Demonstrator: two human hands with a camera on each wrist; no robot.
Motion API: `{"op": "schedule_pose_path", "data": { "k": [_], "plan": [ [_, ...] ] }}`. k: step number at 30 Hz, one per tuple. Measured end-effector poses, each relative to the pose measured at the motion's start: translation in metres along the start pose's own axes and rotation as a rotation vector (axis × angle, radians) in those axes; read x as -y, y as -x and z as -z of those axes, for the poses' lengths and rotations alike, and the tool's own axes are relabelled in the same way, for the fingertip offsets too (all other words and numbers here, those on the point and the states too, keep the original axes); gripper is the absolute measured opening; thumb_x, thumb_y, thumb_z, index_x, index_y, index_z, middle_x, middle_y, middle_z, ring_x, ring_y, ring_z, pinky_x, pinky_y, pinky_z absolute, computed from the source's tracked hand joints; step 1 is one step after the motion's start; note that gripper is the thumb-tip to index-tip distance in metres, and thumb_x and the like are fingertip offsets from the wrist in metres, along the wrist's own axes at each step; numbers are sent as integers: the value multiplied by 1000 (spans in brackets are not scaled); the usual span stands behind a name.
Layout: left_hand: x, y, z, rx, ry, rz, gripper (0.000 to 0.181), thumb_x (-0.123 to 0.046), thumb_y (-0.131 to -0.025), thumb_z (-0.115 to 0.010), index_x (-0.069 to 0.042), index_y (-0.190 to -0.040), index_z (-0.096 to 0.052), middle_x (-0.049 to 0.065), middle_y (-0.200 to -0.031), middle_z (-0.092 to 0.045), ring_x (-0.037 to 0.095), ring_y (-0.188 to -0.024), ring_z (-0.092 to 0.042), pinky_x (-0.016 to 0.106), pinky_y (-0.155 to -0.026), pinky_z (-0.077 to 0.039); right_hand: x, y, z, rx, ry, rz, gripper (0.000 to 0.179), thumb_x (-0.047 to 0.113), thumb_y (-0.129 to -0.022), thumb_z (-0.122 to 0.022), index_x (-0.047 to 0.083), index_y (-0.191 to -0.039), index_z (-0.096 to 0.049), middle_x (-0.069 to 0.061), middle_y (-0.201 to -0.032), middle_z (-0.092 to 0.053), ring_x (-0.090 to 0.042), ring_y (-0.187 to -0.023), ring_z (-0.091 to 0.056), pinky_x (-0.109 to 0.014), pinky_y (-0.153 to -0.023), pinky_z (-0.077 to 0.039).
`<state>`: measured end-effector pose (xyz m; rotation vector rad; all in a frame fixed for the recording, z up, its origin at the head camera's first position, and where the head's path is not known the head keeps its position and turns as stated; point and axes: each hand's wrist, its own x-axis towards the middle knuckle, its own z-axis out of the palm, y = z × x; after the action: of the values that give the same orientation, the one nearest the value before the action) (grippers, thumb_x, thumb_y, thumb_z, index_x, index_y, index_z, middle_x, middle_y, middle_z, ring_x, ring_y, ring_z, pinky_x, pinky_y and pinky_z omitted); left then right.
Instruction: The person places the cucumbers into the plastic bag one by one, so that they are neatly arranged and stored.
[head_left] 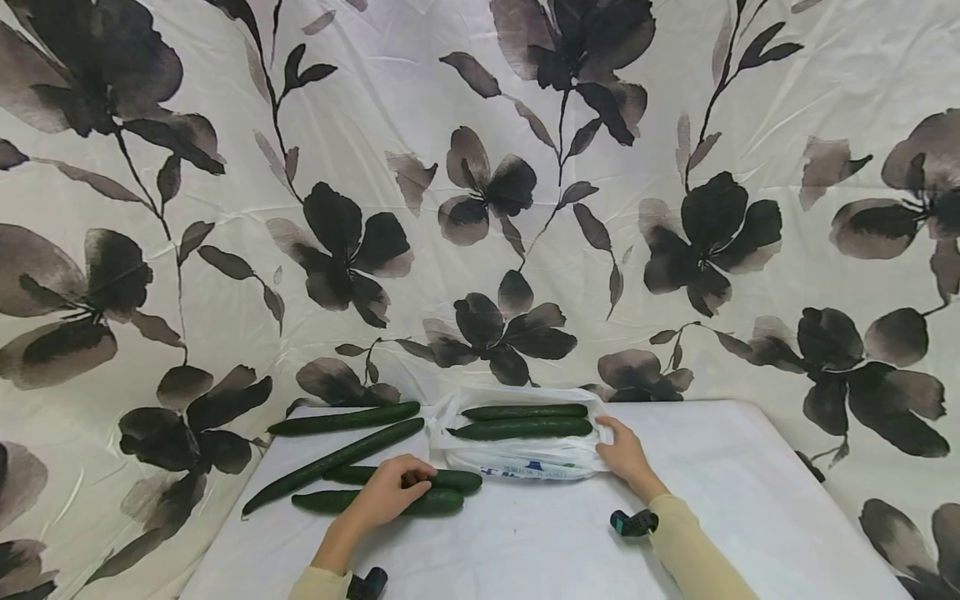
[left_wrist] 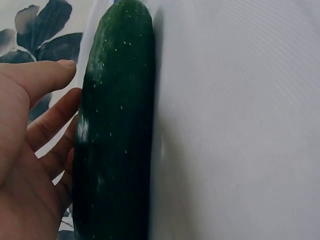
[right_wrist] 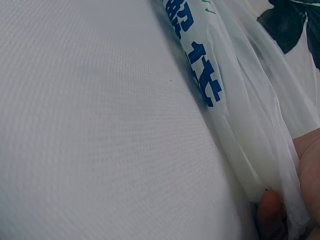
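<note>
My left hand [head_left: 384,493] is over two dark green cucumbers at the front of the table, the nearer cucumber [head_left: 442,502] and one just behind it [head_left: 459,481]. In the left wrist view its thumb stands apart from the fingers, which lie beside a cucumber [left_wrist: 115,125] without closing round it. My right hand [head_left: 628,457] grips the right edge of a white plastic bag [head_left: 480,457] printed in blue. Two cucumbers [head_left: 525,429] lie side by side in the bag's opening. Up close in the right wrist view, thin bag plastic [right_wrist: 245,115] runs between the fingers, partly hidden.
Behind my left hand, a long cucumber [head_left: 333,467] lies slanted, and another cucumber [head_left: 345,419] is near the back left edge. A white cloth covers the table [head_left: 555,542]. Floral fabric [head_left: 480,275] hangs right behind it.
</note>
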<state>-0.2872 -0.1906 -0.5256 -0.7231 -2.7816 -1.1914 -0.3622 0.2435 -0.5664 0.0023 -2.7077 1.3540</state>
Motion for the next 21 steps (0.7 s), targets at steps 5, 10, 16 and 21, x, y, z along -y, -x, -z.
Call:
{"op": "schedule_pose_path", "data": {
  "k": [5, 10, 16, 21],
  "plan": [
    [3, 9, 2, -28, -27, 16, 16, -12, -90, -71, -19, -105, -73, -11, -94, -63, 10, -83, -58, 30, -73, -49, 1, 0, 0, -1, -5, 3, 52, -1, -82, -57, -2, -134, -52, -26, -141, -45, -46, -133, -34, -58, -108, -27],
    [8, 16, 4, -97, -104, 34, 18, -14, -88, -73, -26, -101, -73, -19, -95, -61, 11, -95, -57, 38, -84, -48, 1, 0, 0, 2, 1, -2, 53, -2, -82, -56, -2, -135, -52, -26, -141, -45, -46, -133, -34, -58, -107, -27],
    [14, 27, 7, -137, -148, 61, 20, -15, -85, -77, -30, -97, -72, -22, -93, -59, 12, -97, -56, 42, -85, -47, 2, 1, 0, 6, 2, -11, 53, -2, -82, -56, -2, -135, -51, -26, -141, -45, -46, -133, -34, -58, -107, -27],
    [18, 36, 12, -147, -147, 101, 24, -14, -83, -78, -33, -96, -72, -23, -93, -58, 12, -99, -54, 44, -86, -47, 2, 1, 0, 7, 4, -7, 53, -1, -83, -56, -2, -135, -51, -26, -142, -44, -46, -133, -34, -58, -107, -27]
  ]
}}
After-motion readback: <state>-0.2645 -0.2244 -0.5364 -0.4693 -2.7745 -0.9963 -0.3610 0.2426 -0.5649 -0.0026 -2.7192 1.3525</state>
